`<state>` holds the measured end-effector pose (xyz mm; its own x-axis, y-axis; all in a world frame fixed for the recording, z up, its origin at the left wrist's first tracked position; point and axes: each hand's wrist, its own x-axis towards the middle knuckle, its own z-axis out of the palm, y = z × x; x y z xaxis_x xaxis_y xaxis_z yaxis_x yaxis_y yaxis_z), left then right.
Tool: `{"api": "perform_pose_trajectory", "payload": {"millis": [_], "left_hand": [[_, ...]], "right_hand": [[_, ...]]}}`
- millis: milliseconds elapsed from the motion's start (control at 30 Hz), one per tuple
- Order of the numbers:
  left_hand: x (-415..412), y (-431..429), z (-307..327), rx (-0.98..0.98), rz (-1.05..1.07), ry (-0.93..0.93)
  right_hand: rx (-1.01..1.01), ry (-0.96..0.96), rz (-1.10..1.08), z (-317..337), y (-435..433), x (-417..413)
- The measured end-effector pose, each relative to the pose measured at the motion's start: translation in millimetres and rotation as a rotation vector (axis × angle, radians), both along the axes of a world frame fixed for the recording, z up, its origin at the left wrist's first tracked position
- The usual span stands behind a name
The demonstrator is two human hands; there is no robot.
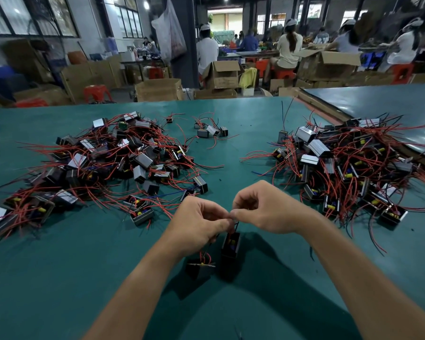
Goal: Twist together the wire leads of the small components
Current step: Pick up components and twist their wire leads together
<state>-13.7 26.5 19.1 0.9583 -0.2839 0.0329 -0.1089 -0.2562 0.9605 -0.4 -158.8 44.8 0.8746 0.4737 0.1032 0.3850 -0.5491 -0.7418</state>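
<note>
Table with the flat teal-green top carries everything, and I give all places from the two hands that meet near its front middle. Far to the left of the hands lies the big heap of small black box-shaped components with red wire leads. Far to the right lies a second heap of the same parts. A small cluster of a few more components sits well beyond the hands, between the heaps.

Just under the hands hang two small black box components. One is upright directly below the fingertips, the other is tilted a little lower and to the left. Their thin leads rise into the fingers.

The left hand has a closed pinch grip on the leads, and the right hand pinches the same spot from the other side, thumb and forefinger pressed together. The bare ends are hidden between the fingertips, so I cannot tell how many turns are already made.

To do this step well, I think the left grip should hold the two leads side by side and quite still, while the right one rolls the tips in one direction only. The hanging weight of the boxes may pull the leads apart, so a firm pinch close to the ends seems wise.
</note>
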Motion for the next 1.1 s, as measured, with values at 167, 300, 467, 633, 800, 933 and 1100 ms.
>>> {"api": "perform_pose_trajectory", "payload": {"millis": [167, 300, 467, 633, 800, 933, 1100], "left_hand": [[0, -3, -1, 0.017, 0.045, -0.094], [2, -6, -5, 0.072, 0.094, -0.206], [2, -2, -7, 0.101, 0.102, -0.253], [3, 0, -1, -0.008, 0.108, -0.077], [2, 3, 3, -0.117, 0.107, 0.136], [2, 7, 7, -0.168, 0.085, 0.213], [2, 9, 7, -0.179, 0.098, 0.241]], "right_hand": [[-0.076, 0.053, -0.089, -3, 4, 3], [-0.078, 0.108, -0.126, -3, 9, 4], [0.017, 0.166, -0.155, -5, 12, 5], [0.169, -0.019, -0.114, -8, 11, 4], [0.164, -0.153, -0.052, -8, 7, 5], [0.118, -0.154, -0.027, -8, 5, 6], [0.138, -0.166, -0.063, -9, 7, 5]]}}
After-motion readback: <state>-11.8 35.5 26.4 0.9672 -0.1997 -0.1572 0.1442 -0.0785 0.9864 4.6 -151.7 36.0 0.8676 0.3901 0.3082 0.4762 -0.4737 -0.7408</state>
